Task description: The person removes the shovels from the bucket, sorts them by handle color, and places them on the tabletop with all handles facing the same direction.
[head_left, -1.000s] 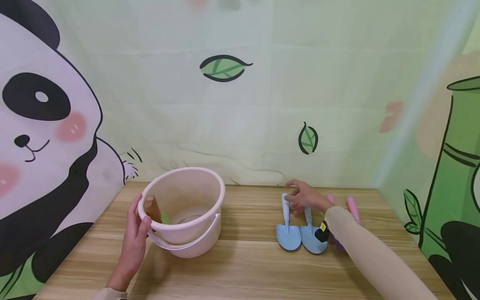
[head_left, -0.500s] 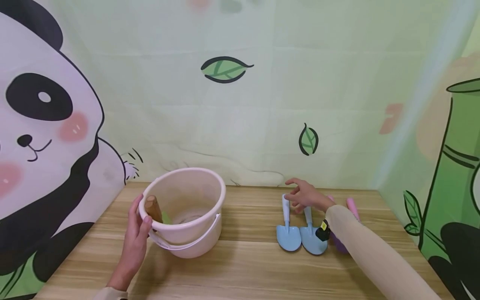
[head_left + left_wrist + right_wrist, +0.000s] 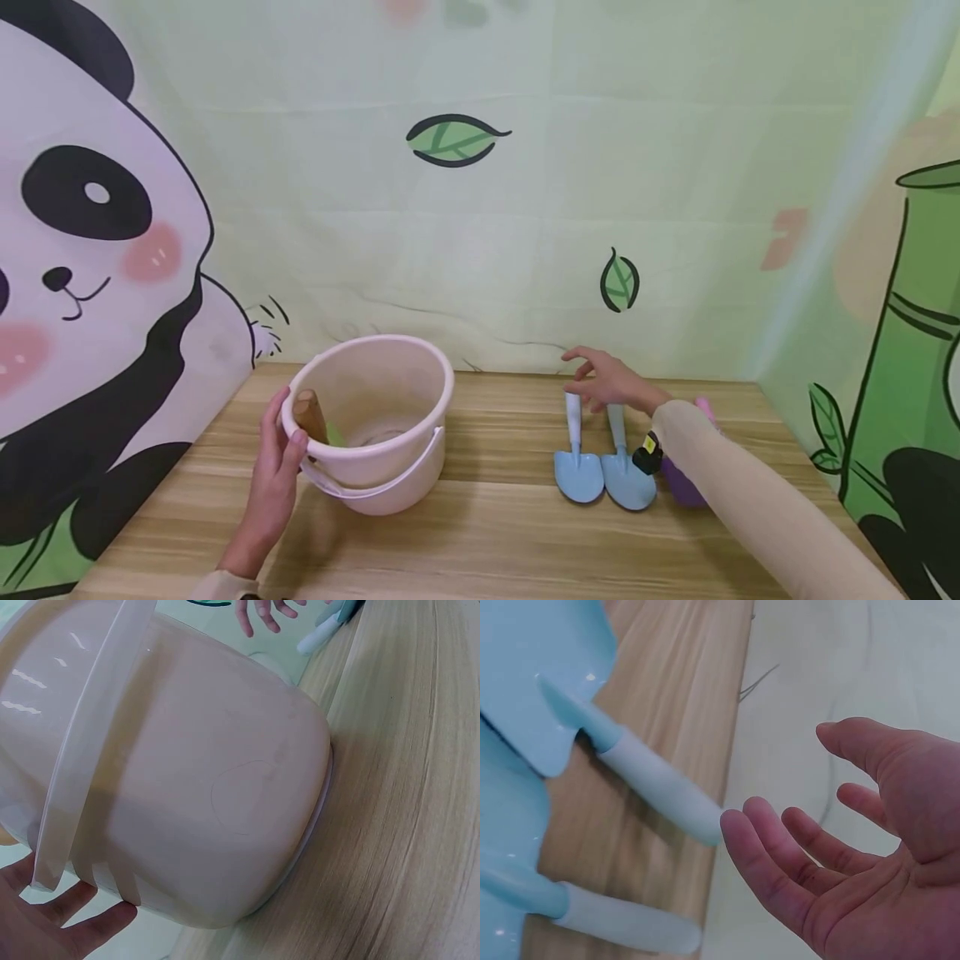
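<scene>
While a person's left hand rests against the left side of a pale pink bucket, its fingers spread along the outer wall just under the rim, the right hand hangs in the air well to the bucket's right. Its thumb stands wide of its slightly bent fingers, and it holds nothing. Near those fingers are the pale handles of two shovels lying side by side on the wooden table, right of the bucket: an inner blue shovel, closer to the bucket, and an outer blue shovel just beyond it. Their long axes run front to back, handle ends toward the backdrop behind the bucket, blades toward the person. The right hand is much the nearer one, the inner shovel's handle end almost at its fingertips; whether they touch cannot be told. Farther from the bucket, a purple tool is partly hidden by the right sleeve. Inside the bucket, a brown piece leans on the left wall beside something green.
</scene>
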Demonstrator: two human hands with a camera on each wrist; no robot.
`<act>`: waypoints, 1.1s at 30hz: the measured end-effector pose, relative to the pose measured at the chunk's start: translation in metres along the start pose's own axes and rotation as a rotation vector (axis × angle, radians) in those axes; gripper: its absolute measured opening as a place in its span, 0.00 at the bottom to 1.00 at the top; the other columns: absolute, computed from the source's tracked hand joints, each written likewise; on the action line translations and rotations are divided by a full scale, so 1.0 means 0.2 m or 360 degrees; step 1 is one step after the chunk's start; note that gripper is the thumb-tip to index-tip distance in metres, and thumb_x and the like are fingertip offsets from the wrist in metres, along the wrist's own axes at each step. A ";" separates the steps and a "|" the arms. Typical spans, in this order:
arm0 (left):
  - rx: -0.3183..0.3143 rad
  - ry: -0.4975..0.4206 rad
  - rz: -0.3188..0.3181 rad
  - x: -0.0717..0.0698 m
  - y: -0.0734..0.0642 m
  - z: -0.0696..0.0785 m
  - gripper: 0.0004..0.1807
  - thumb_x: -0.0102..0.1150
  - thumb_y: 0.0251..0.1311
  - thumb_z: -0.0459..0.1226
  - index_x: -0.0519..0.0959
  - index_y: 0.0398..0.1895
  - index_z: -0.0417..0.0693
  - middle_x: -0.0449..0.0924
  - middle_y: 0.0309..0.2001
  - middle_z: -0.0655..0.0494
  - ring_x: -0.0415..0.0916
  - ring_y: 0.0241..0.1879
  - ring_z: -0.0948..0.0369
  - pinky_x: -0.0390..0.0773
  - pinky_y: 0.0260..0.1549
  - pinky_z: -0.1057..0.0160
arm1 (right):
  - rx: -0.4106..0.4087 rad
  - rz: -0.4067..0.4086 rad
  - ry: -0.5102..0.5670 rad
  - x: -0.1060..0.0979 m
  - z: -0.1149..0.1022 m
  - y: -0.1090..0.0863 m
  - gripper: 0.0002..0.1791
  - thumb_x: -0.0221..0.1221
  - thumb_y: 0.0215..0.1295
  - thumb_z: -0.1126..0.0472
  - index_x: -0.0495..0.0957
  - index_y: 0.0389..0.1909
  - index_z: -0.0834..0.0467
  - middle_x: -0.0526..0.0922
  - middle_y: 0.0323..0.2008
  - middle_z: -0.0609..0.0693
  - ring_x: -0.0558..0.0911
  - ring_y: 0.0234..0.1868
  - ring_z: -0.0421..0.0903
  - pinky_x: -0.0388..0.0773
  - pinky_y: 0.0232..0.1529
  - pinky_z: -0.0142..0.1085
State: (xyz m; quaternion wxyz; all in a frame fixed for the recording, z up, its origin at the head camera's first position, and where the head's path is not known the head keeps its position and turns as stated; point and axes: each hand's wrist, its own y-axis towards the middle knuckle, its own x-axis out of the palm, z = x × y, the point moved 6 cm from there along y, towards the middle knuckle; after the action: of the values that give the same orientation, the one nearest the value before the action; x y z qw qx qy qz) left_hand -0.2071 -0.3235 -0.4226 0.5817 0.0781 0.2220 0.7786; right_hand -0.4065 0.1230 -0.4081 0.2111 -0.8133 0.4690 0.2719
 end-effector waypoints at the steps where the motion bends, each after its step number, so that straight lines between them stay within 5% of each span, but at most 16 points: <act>1: -0.0003 0.0001 -0.0002 0.00 0.00 0.00 0.32 0.39 0.80 0.36 0.49 0.83 0.60 0.56 0.76 0.47 0.63 0.66 0.66 0.73 0.50 0.76 | -0.0006 -0.0005 -0.0007 0.00 -0.02 0.00 0.33 0.63 0.72 0.61 0.63 0.74 0.59 0.76 0.57 0.68 0.84 0.40 0.62 0.85 0.34 0.48; 13: 0.0006 0.0022 -0.0014 0.00 0.00 0.00 0.32 0.39 0.80 0.36 0.48 0.83 0.60 0.55 0.77 0.48 0.62 0.67 0.66 0.72 0.51 0.77 | -0.0226 -0.0064 -0.0152 -0.07 -0.28 0.00 0.32 0.64 0.72 0.59 0.65 0.73 0.58 0.75 0.60 0.71 0.86 0.35 0.55 0.86 0.37 0.48; 21: 0.0014 0.0006 -0.0009 0.00 0.00 0.01 0.32 0.39 0.80 0.35 0.48 0.83 0.60 0.56 0.77 0.49 0.61 0.68 0.66 0.70 0.53 0.77 | -0.0310 -0.0083 -0.0173 -0.06 -0.45 0.02 0.33 0.65 0.71 0.57 0.65 0.73 0.53 0.75 0.60 0.67 0.84 0.49 0.60 0.86 0.39 0.45; 33: 0.0057 -0.0060 -0.0017 0.01 0.00 0.02 0.33 0.40 0.79 0.33 0.49 0.83 0.56 0.55 0.77 0.48 0.60 0.69 0.67 0.67 0.56 0.78 | -0.0490 -0.0111 -0.0246 -0.01 -0.73 0.04 0.31 0.67 0.69 0.58 0.69 0.71 0.48 0.79 0.57 0.58 0.85 0.47 0.51 0.85 0.43 0.46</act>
State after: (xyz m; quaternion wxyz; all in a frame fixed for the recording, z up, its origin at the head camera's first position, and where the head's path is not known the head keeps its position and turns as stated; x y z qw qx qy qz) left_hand -0.2068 -0.3201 -0.4193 0.5885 0.1020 0.2251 0.7698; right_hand -0.3788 0.0335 -0.2959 0.1288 -0.8285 0.3758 0.3947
